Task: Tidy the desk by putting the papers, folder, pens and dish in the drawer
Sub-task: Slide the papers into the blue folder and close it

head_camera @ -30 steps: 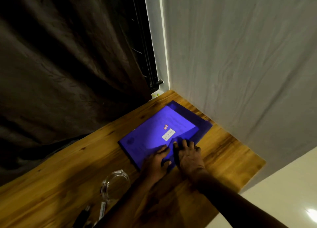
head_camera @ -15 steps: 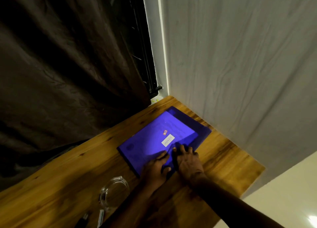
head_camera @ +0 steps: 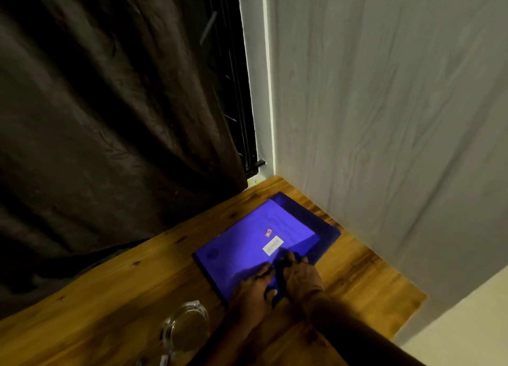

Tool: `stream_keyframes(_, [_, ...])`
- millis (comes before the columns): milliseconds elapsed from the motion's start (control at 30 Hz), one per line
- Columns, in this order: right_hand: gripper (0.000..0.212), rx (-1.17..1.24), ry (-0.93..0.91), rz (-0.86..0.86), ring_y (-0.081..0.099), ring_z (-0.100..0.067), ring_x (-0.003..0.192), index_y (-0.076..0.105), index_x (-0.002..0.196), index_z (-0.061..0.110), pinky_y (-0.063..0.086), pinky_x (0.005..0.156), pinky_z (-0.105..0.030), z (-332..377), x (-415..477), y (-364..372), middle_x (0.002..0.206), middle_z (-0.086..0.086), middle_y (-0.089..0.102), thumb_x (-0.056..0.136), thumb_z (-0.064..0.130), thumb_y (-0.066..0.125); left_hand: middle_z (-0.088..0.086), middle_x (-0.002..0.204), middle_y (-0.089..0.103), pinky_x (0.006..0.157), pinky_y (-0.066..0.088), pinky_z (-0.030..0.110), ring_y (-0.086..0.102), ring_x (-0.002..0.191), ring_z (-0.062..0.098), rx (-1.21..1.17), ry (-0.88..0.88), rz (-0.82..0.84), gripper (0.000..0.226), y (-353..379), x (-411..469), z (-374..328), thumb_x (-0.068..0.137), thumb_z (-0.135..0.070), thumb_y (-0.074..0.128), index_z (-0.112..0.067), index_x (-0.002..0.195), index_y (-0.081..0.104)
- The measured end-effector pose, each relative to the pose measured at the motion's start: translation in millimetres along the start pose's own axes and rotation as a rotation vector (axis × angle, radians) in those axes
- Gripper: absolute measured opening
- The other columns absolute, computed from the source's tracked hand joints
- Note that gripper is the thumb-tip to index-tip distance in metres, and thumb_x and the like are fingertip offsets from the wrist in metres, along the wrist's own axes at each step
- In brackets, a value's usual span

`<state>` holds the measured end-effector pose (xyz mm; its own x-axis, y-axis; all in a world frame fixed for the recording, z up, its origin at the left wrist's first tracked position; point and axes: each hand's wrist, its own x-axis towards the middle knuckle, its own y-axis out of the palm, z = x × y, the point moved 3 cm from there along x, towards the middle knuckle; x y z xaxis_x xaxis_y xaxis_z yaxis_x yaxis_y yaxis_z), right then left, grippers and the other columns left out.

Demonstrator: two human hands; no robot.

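Observation:
A blue translucent folder (head_camera: 247, 244) with a white label lies on the wooden desk (head_camera: 110, 305), close to the corner by the wall. A lighter sheet shows through it. My left hand (head_camera: 254, 286) and my right hand (head_camera: 299, 275) lie side by side on the folder's near edge, fingers flat on the cover. A clear glass dish (head_camera: 187, 327) stands on the desk to the left of my left arm. Two pen tips (head_camera: 162, 361) show at the bottom edge below the dish.
A dark curtain (head_camera: 110, 118) hangs behind the desk on the left. A white wall (head_camera: 384, 118) borders the desk's right side. The desk's right end (head_camera: 412, 310) drops off to a pale floor. No drawer is in view.
The view has tilted upward, so the desk and hands sit lower in frame. Both hands stay on the folder's near edge. The folder has not visibly moved.

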<state>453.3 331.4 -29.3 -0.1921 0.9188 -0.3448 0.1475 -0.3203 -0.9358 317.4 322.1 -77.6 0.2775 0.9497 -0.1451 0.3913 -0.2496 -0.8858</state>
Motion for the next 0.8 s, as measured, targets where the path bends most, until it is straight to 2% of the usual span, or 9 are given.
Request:
stream_keyframes(100, [0.051,0.036,0.005,0.004,0.018,-0.033,0.144,0.019,0.15,0.008,0.019,0.116,-0.039,0.1,-8.3,-0.6,0.16,-0.016,0.006,0.104,0.026,0.029,-0.018,0.158,0.024,0.114,0.026,0.03,0.034,0.141,0.011,-0.008,-0.012,0.0,0.059,-1.4,-1.9,-3.4,0.094,-0.035,0.05,-0.036,0.149,0.032])
stream_keyframes(200, [0.067,0.117,0.027,0.0,0.015,-0.033,0.145,0.005,0.154,0.015,0.024,0.114,-0.037,-1.9,-13.6,1.7,0.161,-0.011,0.003,0.1,0.04,0.036,-0.019,0.156,0.029,0.116,0.027,0.03,0.036,0.14,0.013,-0.058,-0.043,0.012,0.057,-5.1,-0.7,-2.7,0.093,-0.035,0.053,-0.037,0.147,0.035])
stream_keyframes(267, [0.072,0.171,0.065,-0.016,0.02,-0.034,0.144,0.007,0.154,0.019,0.027,0.113,-0.038,-1.5,-12.9,9.7,0.161,-0.009,0.009,0.095,0.052,0.035,-0.016,0.153,0.036,0.116,0.029,0.029,0.038,0.139,0.014,-0.154,-0.075,0.054,0.055,-10.7,2.6,-2.0,0.092,-0.03,0.056,-0.034,0.145,0.041])
stream_keyframes(333, [0.08,0.225,0.111,-0.06,0.029,-0.032,0.139,0.015,0.153,0.022,0.027,0.113,-0.038,1.2,-11.3,17.2,0.158,-0.009,0.02,0.085,0.064,0.02,-0.005,0.147,0.048,0.113,0.034,0.031,0.045,0.135,0.018,-0.281,-0.112,0.09,0.049,-17.4,3.7,1.6,0.093,-0.019,0.055,-0.026,0.141,0.048])
stream_keyframes(400, [0.083,0.293,0.15,-0.098,0.036,-0.031,0.134,0.022,0.15,0.026,0.03,0.112,-0.039,0.8,-10.2,21.2,0.154,-0.006,0.028,0.081,0.072,0.026,0.003,0.137,0.057,0.109,0.04,0.033,0.053,0.127,0.022,-0.302,-0.141,0.042,0.047,-20.2,7.1,13.7,0.089,-0.023,0.049,-0.025,0.136,0.054])
stream_keyframes(500, [0.083,0.372,0.169,-0.141,0.036,-0.027,0.134,0.027,0.147,0.029,0.03,0.111,-0.04,-3.7,-9.8,21.4,0.149,-0.002,0.033,0.078,0.068,0.052,0.001,0.138,0.054,0.109,0.039,0.031,0.053,0.125,0.022,-0.273,-0.189,-0.027,0.05,-24.6,4.4,34.3,0.084,-0.035,0.043,-0.034,0.133,0.055])
stream_keyframes(600, [0.085,0.388,0.186,-0.133,0.036,-0.026,0.136,0.028,0.146,0.027,0.03,0.113,-0.041,-12.9,-9.3,13.0,0.148,-0.002,0.036,0.076,0.056,0.064,0.004,0.147,0.044,0.113,0.03,0.026,0.042,0.135,0.02,-0.171,-0.139,-0.079,0.047,-35.2,-7.8,37.8,0.093,-0.025,0.049,-0.026,0.14,0.049])
stream_keyframes(700, [0.093,0.349,0.172,-0.072,0.042,-0.027,0.132,0.022,0.149,0.031,0.036,0.109,-0.041,-20.1,2.4,12.7,0.147,-0.004,0.035,0.071,0.051,0.069,0.0,0.155,0.034,0.116,0.014,0.021,0.024,0.146,0.015,-0.037,-0.036,-0.168,0.047,-41.9,-15.4,42.8,0.095,-0.025,0.047,-0.021,0.142,0.046])
stream_keyframes(800, [0.1,0.324,0.21,-0.002,0.035,-0.032,0.136,0.012,0.149,0.039,0.037,0.109,-0.047,-41.5,41.6,47.9,0.151,-0.007,0.028,0.066,0.058,0.064,-0.002,0.158,0.028,0.119,0.008,0.027,0.018,0.148,0.014,0.085,0.022,-0.179,0.05,-40.4,-26.0,41.9,0.095,-0.029,0.047,-0.02,0.144,0.042])
